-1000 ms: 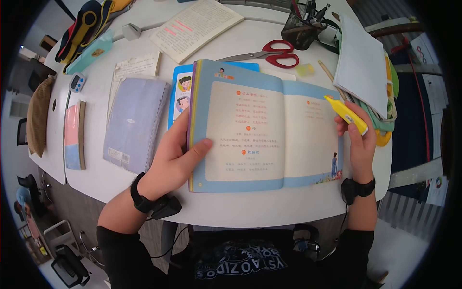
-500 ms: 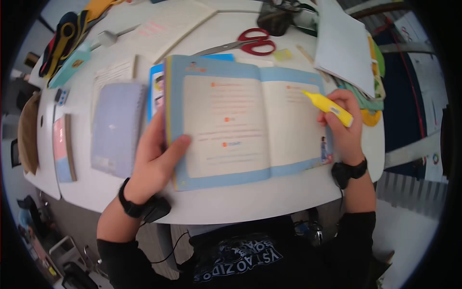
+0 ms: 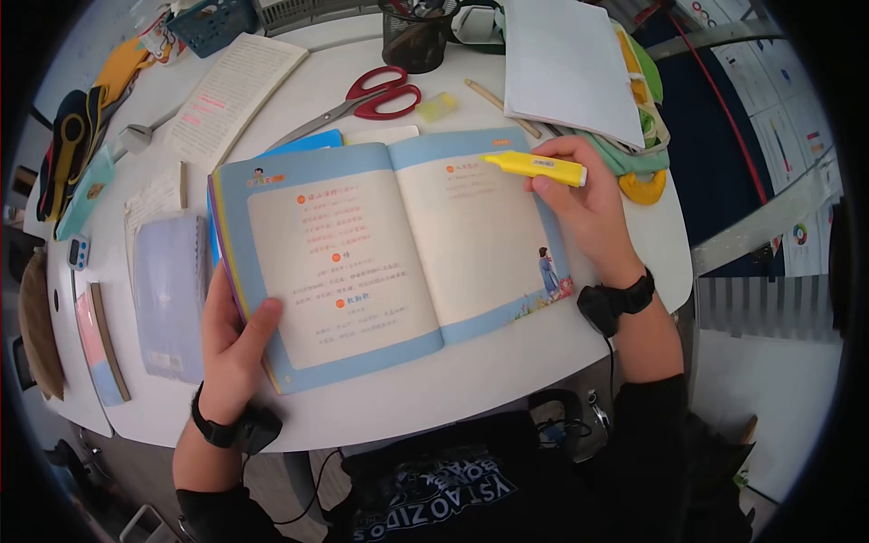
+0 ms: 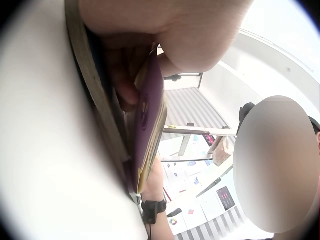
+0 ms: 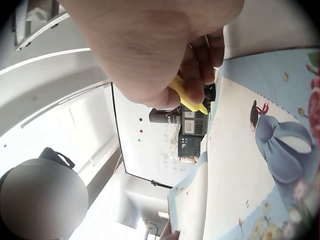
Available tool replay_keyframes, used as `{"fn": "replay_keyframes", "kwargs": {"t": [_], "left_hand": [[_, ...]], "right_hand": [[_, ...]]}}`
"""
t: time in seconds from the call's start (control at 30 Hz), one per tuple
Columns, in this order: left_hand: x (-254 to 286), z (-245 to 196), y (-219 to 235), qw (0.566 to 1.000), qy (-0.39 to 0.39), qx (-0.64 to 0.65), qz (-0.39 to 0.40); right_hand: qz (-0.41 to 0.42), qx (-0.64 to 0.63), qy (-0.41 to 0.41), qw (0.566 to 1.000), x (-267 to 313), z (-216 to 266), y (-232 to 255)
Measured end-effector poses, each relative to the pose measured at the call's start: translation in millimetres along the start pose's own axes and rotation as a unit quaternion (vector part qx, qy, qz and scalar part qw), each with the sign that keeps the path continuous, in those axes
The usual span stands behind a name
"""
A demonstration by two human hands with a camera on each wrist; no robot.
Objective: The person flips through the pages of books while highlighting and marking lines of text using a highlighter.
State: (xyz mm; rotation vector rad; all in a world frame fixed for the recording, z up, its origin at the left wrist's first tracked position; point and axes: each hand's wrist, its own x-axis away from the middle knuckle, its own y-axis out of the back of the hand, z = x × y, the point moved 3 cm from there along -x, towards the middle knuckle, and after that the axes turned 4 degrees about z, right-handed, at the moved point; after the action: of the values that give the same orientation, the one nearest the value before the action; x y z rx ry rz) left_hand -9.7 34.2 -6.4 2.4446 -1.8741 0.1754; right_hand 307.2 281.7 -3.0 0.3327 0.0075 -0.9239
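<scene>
An open textbook [image 3: 493,240] with blue page borders and Chinese text is held tilted over the desk. My left hand [image 3: 233,344] grips its left edge, thumb on the page and fingers behind the cover; the left wrist view shows that hand [image 4: 175,30] around the purple cover [image 4: 150,107]. Between thumb and fingers my right hand [image 3: 588,208] pinches a yellow highlighter [image 3: 541,167], its pointed end over the right page near the orange heading. In the right wrist view the highlighter [image 5: 185,95] sticks out from under the hand [image 5: 145,50], beside the page.
Red-handled scissors [image 3: 385,98], a yellow eraser-like block [image 3: 436,107] and a pencil [image 3: 498,104] lie beyond the book. A black mesh pen cup [image 3: 416,45] stands behind. White paper [image 3: 570,72] is at right; a lavender notebook [image 3: 170,299] and printed book [image 3: 240,95] are left.
The head view has turned, so the desk things sit further left and the book appears more slanted. The highlighter lies flatter across the right page's upper part. Both hands keep their holds.
</scene>
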Motion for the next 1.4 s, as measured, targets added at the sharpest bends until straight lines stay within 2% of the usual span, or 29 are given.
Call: {"fn": "replay_keyframes", "kwargs": {"t": [0.07,0.13,0.27,0.33,0.5,0.57,0.6,0.67,0.7,0.77,0.9,1.0,1.3,1.4], "left_hand": [[0,0,-1,1.000,0.001,0.001,0.001],[0,0,1,1.000,0.015,0.004,-0.008],[1,-3,1,0.999,0.017,0.011,-0.029],[-1,-4,1,1.000,0.005,-0.001,0.003],[0,-6,-2,1.000,0.003,0.021,-0.002],[0,-7,-3,0.999,0.002,0.032,0.007],[0,-7,-2,0.999,-0.001,0.032,0.001],[-2,-6,-2,0.999,-0.008,0.023,0.025],[-2,-5,-1,1.000,-0.007,0.022,0.020],[-2,-5,-1,0.999,-0.003,0.017,0.027],[-1,-3,0,1.000,0.001,0.012,0.028],[-2,-4,0,1.000,0.005,-0.001,0.030],[-1,-3,-1,1.000,-0.004,0.001,0.021],[-1,-3,0,0.999,0.009,0.005,0.031]], "right_hand": [[0.014,0.026,-0.001,1.000,5,2,3],[0.061,-0.036,-0.036,0.997,4,3,0],[0.090,0.000,-0.011,0.996,5,3,-5],[0.060,-0.035,-0.005,0.998,7,8,-9],[0.113,-0.016,-0.017,0.993,15,22,-21],[0.145,-0.053,-0.044,0.987,19,26,-28],[0.150,-0.054,-0.040,0.986,20,27,-30],[0.205,-0.003,0.020,0.979,21,27,-32],[0.209,-0.005,0.021,0.978,20,25,-30],[0.234,0.030,0.078,0.969,19,24,-31],[0.214,0.018,0.076,0.974,18,25,-30],[0.226,0.017,0.111,0.968,17,25,-27],[0.216,0.011,0.085,0.973,19,24,-29],[0.180,0.021,0.038,0.983,22,28,-28]]}}
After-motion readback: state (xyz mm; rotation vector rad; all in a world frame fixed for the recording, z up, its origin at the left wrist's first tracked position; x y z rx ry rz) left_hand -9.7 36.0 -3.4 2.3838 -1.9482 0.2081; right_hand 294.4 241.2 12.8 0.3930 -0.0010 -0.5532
